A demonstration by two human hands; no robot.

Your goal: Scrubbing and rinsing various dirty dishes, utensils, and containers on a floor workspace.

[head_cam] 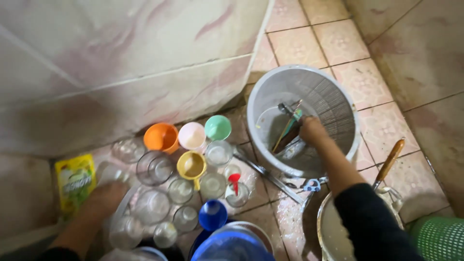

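Down in the white basket [333, 104], my right hand [311, 130] closes around utensils [289, 126]; my left hand [107, 197] rests spread flat among clear glasses [153, 166].

A cluster of cups and glasses [183, 179] stands on the floor [348, 77] against the wall [121, 58], which runs along the floor's far left edge. Three cups sit in a row nearest the wall; a fourth cup [192, 166] stands just in front of them among the glasses. A packet [75, 182] lies at the cluster's left, by the wall. The left hand [104, 199] rests on the floor between the packet and the glasses. To the right of the cluster stands a basket [333, 104] with utensils [288, 128] inside; the right hand [313, 130] reaches into it. A long tool [268, 176] lies between basket and glasses. A handled pan [333, 232] sits nearer than the basket, a second basket [440, 237] at the near right corner.
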